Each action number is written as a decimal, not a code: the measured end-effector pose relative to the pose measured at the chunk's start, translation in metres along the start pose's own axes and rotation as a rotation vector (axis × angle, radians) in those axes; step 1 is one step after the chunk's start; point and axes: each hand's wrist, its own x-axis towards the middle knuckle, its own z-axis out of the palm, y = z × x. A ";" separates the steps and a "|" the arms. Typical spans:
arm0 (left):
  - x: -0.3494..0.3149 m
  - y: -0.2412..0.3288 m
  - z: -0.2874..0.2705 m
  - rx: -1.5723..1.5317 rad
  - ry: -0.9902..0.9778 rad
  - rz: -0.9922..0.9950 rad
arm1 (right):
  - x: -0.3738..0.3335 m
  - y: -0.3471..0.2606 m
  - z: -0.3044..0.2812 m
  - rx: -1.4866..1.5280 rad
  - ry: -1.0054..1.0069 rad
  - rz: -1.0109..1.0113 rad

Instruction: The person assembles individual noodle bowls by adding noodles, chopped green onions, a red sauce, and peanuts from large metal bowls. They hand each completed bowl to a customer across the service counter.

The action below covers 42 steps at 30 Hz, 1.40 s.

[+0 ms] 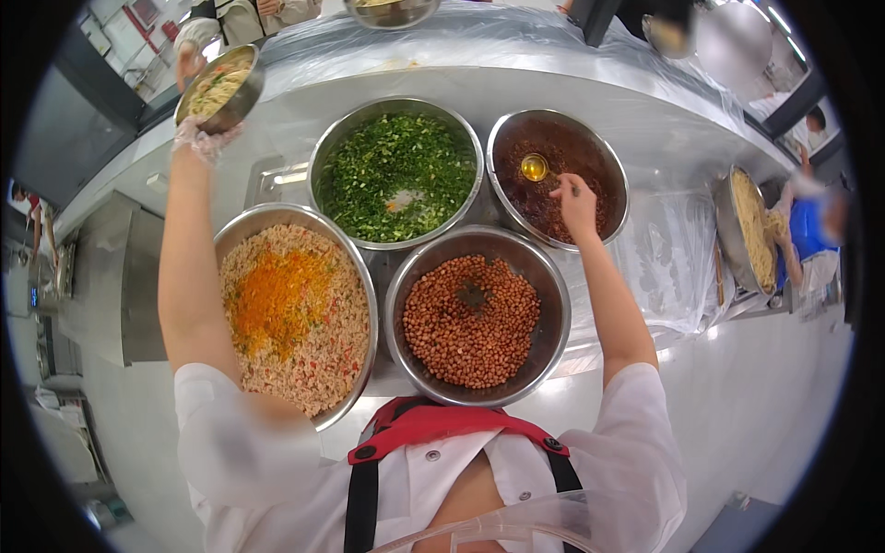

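My left hand (205,138), in a clear plastic glove, stretches to the far left and holds a metal bowl (245,100) of noodles from beneath. The bowl tilts, and another person's hand (189,63) is at its far-left side; whether it touches the rim I cannot tell. My right hand (578,207) is closed round the handle of a small ladle (535,167) with clear yellow oil in it. That ladle is over a metal basin (619,189) of dark red-brown chili sauce (544,205), at the far right of several basins.
Chopped greens (392,170) fill the far-left basin. Peanuts (470,323) lie in the near-middle one, minced topping with orange powder (286,295) in the near-left one. Plastic film (654,249) covers the counter's right. A noodle basin (751,230) stands beside another person there.
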 end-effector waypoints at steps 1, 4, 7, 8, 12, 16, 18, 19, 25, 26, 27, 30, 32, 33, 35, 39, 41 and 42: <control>0.008 0.003 0.006 0.004 -0.014 0.011 | 0.002 0.017 0.009 -0.054 0.010 -0.084; 0.015 0.014 0.016 -0.010 -0.041 0.068 | 0.008 0.041 0.027 -0.259 -0.006 -0.305; 0.016 0.019 0.021 -0.024 -0.054 0.134 | 0.008 0.052 0.034 -0.320 -0.065 -0.286; 0.015 0.020 0.023 -0.029 -0.057 0.156 | 0.008 0.054 0.036 -0.300 -0.069 -0.283; 0.015 0.017 0.030 -0.040 -0.065 0.238 | -0.002 0.048 0.033 -0.200 -0.140 -0.183; 0.004 0.031 0.036 -0.015 -0.091 0.387 | -0.011 0.030 0.033 -0.080 -0.130 -0.096; 0.004 0.033 0.042 0.048 -0.122 0.482 | -0.012 0.034 0.032 -0.068 -0.127 -0.134; 0.002 0.034 0.041 0.079 -0.113 0.504 | -0.012 0.033 0.035 -0.055 -0.131 -0.122; 0.017 -0.070 0.093 0.090 -0.172 0.008 | -0.008 0.047 0.031 -0.065 -0.129 -0.098; 0.003 -0.085 0.112 0.120 -0.202 -0.080 | -0.009 0.039 0.026 -0.094 -0.141 -0.051; -0.009 -0.099 0.128 0.150 -0.230 -0.172 | -0.010 0.032 0.024 -0.095 -0.149 -0.028; -0.022 -0.132 0.158 0.067 -0.255 -0.202 | -0.007 0.034 0.027 -0.021 -0.125 0.051; -0.028 -0.149 0.177 0.008 -0.377 -0.144 | -0.008 0.028 0.021 0.025 -0.103 0.119; -0.029 -0.154 0.183 -0.022 -0.442 -0.115 | -0.008 0.032 0.018 0.069 -0.080 0.157; -0.022 -0.158 0.183 -0.058 -0.499 -0.156 | -0.009 0.021 0.012 0.146 -0.027 0.241; -0.027 -0.167 0.191 -0.087 -0.455 -0.194 | -0.009 0.031 -0.006 0.399 0.051 0.379; -0.046 -0.172 0.187 0.006 -0.415 -0.199 | -0.012 0.034 -0.017 0.476 0.046 0.349; -0.045 -0.168 0.181 0.010 -0.460 -0.222 | -0.011 0.035 -0.021 0.509 0.045 0.347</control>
